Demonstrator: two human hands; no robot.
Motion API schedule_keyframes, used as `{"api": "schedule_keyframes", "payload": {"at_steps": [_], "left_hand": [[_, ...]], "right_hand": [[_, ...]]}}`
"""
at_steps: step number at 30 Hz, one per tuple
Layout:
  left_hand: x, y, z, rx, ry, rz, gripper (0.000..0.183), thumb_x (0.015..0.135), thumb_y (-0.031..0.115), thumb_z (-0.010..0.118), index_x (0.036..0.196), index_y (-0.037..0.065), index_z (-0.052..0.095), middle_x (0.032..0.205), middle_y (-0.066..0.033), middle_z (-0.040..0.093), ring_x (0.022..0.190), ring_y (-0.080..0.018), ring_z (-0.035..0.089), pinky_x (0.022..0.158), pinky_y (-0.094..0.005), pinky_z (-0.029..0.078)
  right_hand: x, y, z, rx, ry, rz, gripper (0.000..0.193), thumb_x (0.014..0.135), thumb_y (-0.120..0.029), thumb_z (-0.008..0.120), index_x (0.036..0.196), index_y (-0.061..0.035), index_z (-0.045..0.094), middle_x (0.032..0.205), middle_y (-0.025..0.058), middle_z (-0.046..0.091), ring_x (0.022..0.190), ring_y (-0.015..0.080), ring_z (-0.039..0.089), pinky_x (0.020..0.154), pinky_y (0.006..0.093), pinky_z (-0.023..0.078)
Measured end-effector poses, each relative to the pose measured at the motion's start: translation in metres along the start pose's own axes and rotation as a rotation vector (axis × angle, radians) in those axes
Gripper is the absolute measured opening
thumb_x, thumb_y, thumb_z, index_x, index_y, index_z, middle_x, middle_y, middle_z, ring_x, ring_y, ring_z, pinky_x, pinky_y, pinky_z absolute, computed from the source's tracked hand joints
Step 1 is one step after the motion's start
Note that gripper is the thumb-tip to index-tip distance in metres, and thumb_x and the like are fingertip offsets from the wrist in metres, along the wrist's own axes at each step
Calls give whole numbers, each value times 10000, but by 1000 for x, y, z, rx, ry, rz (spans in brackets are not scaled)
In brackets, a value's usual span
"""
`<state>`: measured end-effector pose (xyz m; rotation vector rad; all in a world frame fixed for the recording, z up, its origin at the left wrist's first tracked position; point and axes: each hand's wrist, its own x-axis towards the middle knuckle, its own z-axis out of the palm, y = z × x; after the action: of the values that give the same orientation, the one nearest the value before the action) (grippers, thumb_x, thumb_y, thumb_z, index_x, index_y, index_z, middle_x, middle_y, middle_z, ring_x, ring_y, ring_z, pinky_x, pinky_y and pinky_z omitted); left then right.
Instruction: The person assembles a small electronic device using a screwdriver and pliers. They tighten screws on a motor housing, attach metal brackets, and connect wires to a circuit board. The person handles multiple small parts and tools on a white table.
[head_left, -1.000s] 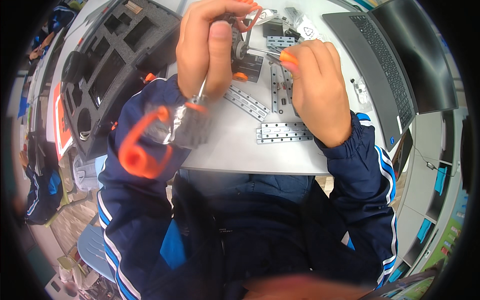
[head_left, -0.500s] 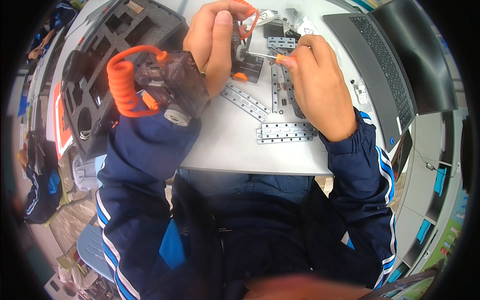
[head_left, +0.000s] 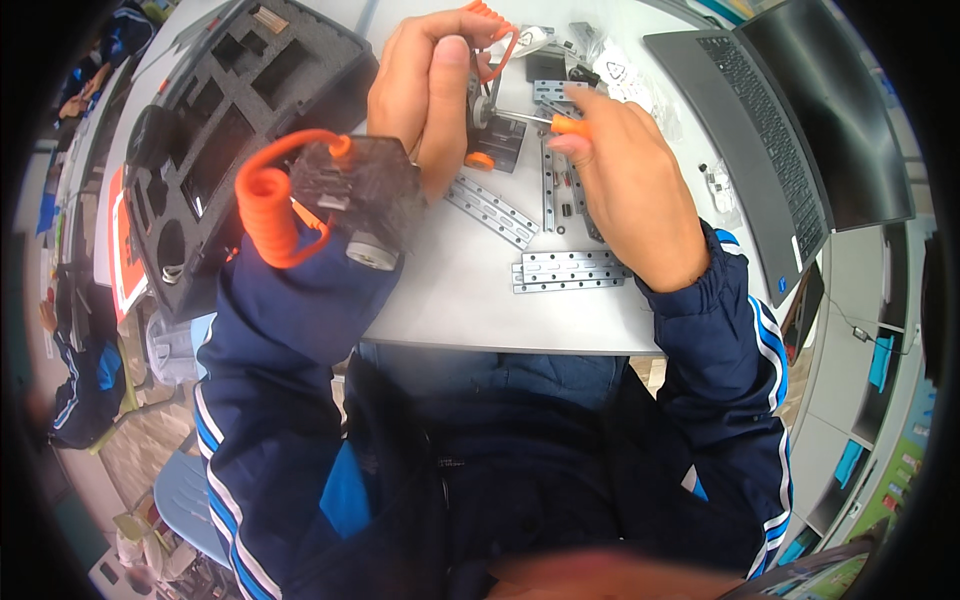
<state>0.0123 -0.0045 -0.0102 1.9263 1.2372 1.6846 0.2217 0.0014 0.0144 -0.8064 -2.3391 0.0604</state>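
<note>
My left hand [head_left: 418,95] is wrapped round a dark motor unit with a grey wheel [head_left: 482,110] on its side and an orange coiled cable [head_left: 490,12] at its top. My right hand [head_left: 635,175] holds a screwdriver [head_left: 572,126] by its orange handle. Its thin shaft points left, its tip at the wheel. A second dark motor unit [head_left: 358,185] with an orange coiled cord [head_left: 268,210] and a pale wheel hangs over my left forearm, close and blurred. Below the held unit lies a black part [head_left: 500,142] with an orange disc [head_left: 480,160].
Perforated metal strips [head_left: 490,210] lie on the white table [head_left: 450,300], with more stacked near the front edge [head_left: 570,270]. An open foam-lined case [head_left: 225,130] stands left. An open laptop [head_left: 770,150] is on the right. Plastic bags [head_left: 615,65] and small parts lie behind my right hand.
My right index finger has stretched out and the fingers sit looser round the screwdriver. The blurred motor unit has shifted right and slightly down in view. My left hand keeps its hold.
</note>
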Motion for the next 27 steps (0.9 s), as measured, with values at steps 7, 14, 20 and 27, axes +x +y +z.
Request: {"api": "schedule_keyframes", "payload": {"at_steps": [7,14,20,27], "left_hand": [[0,11,4,42,-20,92,296,1087,125,345,1227,-40,547,1096,-124,614,962,-153,612,927,-302,484],[-1,14,6,57,-1,165,289,1091,143,351,1210,-39,541,1102,-136,603,949,-169,610,930,-324,479],[2,9,3,40,34,143,298,1098,152,340,1221,-41,531,1100,-135,604,950,-165,610,925,-315,481],[0,10,5,46,24,144,292,1095,138,340,1213,-40,540,1094,-136,604,933,-169,614,912,-317,486]], "right_hand": [[3,-1,4,-96,44,9,194,847,-94,725,942,37,618,1034,138,576,913,325,561,820,413,472],[1,-3,-3,-5,22,104,224,817,48,677,1015,37,572,1063,161,579,916,380,618,771,437,514],[2,-4,3,60,52,89,220,827,74,656,1017,44,550,1118,179,560,919,390,632,779,428,530],[1,-2,0,-23,22,52,201,869,42,671,1049,51,580,1178,179,546,945,366,640,808,426,530]]}}
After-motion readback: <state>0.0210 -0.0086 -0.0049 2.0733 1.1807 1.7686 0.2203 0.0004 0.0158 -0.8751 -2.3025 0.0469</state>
